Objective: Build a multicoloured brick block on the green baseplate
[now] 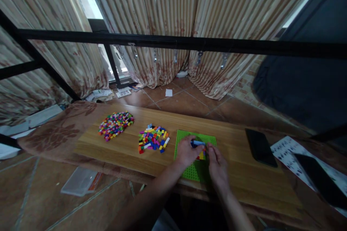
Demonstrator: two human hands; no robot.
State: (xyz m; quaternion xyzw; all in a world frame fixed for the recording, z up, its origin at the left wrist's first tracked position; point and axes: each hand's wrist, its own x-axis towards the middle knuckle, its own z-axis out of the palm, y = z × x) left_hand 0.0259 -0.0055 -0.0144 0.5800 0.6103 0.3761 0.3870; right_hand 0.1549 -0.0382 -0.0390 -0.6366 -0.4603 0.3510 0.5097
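Note:
A green studded baseplate [191, 174] lies on the wooden board, with both hands over it. My left hand [187, 151] is closed on a blue toy brick piece [199, 143], light blue on top and darker at its left end. The fingers of my right hand [217, 164] are pressed together at the right end of that piece; whether they grip it is hard to make out. Below the piece, red and yellow bricks [201, 156] show between the hands, partly hidden by the fingers.
Left of the baseplate lies a loose pile of mixed bricks [154, 139], and farther left a pile of smaller pieces [116, 125]. A black phone-like slab [260, 147] rests at the right, beside a printed sheet [287, 148]. A clear plastic container [78, 181] sits on the floor.

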